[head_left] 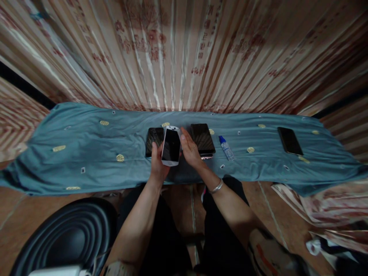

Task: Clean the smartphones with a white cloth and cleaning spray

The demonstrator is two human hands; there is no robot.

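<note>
A white smartphone (171,147) with a dark screen is held up, tilted, in my left hand (159,163), the thumb along its left edge. My right hand (189,147) is at the phone's right edge, its fingers stretched out and pointing away from me; whether it touches the phone I cannot tell. Behind the left thumb lies a black smartphone (154,138) on the cloth. Just right of my right hand sits a stack of dark phones (203,138). Beside that stack lies a small clear bottle with a blue cap (226,148).
A teal patterned cloth (94,153) covers the long narrow table. Another black phone (289,141) lies far right. Pleated curtains (178,57) hang along the back edge. A round black ribbed stool (66,241) stands at lower left, a white object (57,271) at its near edge.
</note>
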